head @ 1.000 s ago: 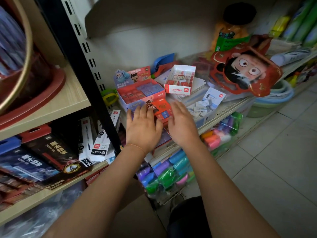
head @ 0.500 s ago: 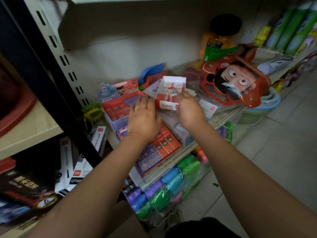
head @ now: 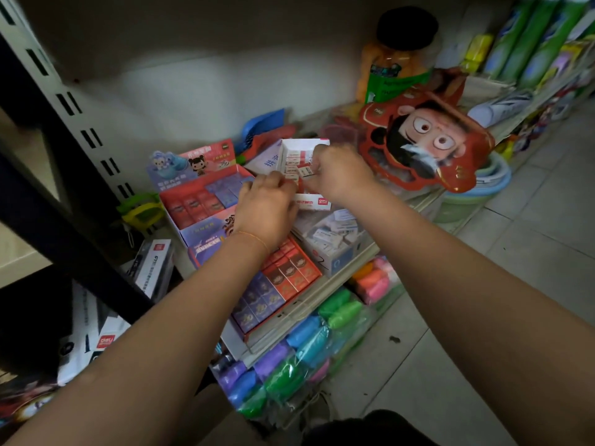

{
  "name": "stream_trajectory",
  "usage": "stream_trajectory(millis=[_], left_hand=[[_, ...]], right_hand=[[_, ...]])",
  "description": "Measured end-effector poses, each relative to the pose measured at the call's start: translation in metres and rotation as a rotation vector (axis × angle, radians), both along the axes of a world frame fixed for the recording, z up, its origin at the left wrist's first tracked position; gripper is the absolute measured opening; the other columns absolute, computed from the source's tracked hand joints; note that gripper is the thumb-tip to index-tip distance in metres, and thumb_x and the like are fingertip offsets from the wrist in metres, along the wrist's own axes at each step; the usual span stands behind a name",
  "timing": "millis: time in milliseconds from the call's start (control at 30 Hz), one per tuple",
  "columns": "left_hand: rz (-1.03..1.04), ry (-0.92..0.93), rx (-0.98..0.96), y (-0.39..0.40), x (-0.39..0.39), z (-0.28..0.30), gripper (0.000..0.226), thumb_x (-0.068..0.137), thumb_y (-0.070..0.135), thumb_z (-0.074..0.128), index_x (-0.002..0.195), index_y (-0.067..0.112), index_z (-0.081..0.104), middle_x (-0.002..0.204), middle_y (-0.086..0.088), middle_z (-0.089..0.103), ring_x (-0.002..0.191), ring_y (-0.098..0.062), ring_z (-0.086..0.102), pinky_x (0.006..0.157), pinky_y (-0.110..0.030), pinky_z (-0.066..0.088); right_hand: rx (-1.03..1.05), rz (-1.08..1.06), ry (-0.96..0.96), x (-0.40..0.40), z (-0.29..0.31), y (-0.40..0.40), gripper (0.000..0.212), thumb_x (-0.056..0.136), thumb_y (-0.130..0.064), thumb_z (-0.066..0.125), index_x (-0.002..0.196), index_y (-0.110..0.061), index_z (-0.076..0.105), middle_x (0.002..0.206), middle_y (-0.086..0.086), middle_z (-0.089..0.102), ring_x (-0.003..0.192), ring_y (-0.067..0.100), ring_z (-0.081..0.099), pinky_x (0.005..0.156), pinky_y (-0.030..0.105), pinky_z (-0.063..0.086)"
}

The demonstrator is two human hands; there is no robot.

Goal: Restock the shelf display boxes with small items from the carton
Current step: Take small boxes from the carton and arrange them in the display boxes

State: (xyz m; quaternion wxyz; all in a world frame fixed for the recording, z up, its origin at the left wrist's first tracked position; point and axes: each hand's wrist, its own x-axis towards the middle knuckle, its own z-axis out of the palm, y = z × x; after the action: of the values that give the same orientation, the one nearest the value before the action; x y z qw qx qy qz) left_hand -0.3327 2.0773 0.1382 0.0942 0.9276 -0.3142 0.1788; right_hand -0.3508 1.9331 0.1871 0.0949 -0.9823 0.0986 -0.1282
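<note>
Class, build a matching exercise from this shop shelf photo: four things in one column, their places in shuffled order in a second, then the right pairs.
Things
1. white display box
2. red cartoon-face pack
3. orange jar with black lid
4. bagged coloured rolls

Places
A. below the shelf edge, near the floor
B. at the back of the shelf, behind the cartoon face
C. under both hands
D. right of the right hand

Pairs: 1-C, 2-D, 3-B, 4-A
</note>
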Motion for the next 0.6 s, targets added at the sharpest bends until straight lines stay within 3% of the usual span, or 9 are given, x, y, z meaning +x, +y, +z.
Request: stream_trajectory(millis=[133, 300, 367, 467, 600], left_hand=[[-0.015, -0.027, 0.033, 0.0, 0.001, -0.003, 0.032, 0.092, 0.028, 0.055, 0.116, 0.009, 0.063, 0.122, -0.013, 0.055, 0.11, -0.036, 0.052, 0.091, -0.046, 0.04], [-0.061, -0.094, -0.076, 0.004, 0.003, -0.005, 0.019, 0.081, 0.013, 0.063, 0.094, 0.002, 0.07, 0.091, -0.02, 0.063, 0.083, -0.041, 0.058, 0.069, -0.044, 0.048], [-0.074, -0.108, -0.124, 0.005, 0.002, -0.007, 0.02, 0.075, 0.009, 0.065, 0.092, 0.0, 0.07, 0.087, -0.02, 0.063, 0.078, -0.041, 0.059, 0.066, -0.044, 0.051], [-0.088, -0.105, -0.203, 0.005, 0.0, -0.011, 0.021, 0.074, 0.005, 0.069, 0.093, -0.002, 0.069, 0.086, -0.02, 0.063, 0.078, -0.04, 0.06, 0.067, -0.044, 0.053], [-0.095, -0.09, -0.273, 0.005, -0.003, -0.015, 0.02, 0.078, 0.006, 0.068, 0.097, 0.001, 0.068, 0.087, -0.018, 0.062, 0.081, -0.039, 0.059, 0.068, -0.042, 0.052]], right_hand=[[-0.005, -0.013, 0.122, 0.009, 0.002, 0.005, 0.04, 0.083, -0.031, 0.069, 0.118, -0.012, 0.062, 0.119, 0.011, 0.065, 0.11, 0.029, 0.061, 0.082, 0.032, 0.05], [0.394, -0.045, 0.04, 0.011, 0.015, -0.001, 0.009, 0.078, -0.014, 0.069, 0.085, -0.009, 0.071, 0.077, 0.002, 0.068, 0.073, 0.015, 0.064, 0.057, 0.019, 0.044], [0.523, -0.049, -0.025, 0.008, 0.017, -0.011, 0.012, 0.081, -0.013, 0.07, 0.089, -0.006, 0.075, 0.083, 0.005, 0.071, 0.075, 0.014, 0.067, 0.067, 0.023, 0.053], [0.578, 0.084, 0.096, 0.0, 0.019, -0.02, 0.008, 0.084, -0.008, 0.073, 0.085, -0.015, 0.076, 0.091, 0.002, 0.072, 0.09, 0.015, 0.067, 0.085, 0.025, 0.053], [0.492, 0.203, 0.222, 0.005, 0.021, -0.017, 0.02, 0.089, -0.006, 0.067, 0.085, -0.023, 0.077, 0.099, -0.001, 0.072, 0.098, 0.014, 0.065, 0.092, 0.024, 0.051]])
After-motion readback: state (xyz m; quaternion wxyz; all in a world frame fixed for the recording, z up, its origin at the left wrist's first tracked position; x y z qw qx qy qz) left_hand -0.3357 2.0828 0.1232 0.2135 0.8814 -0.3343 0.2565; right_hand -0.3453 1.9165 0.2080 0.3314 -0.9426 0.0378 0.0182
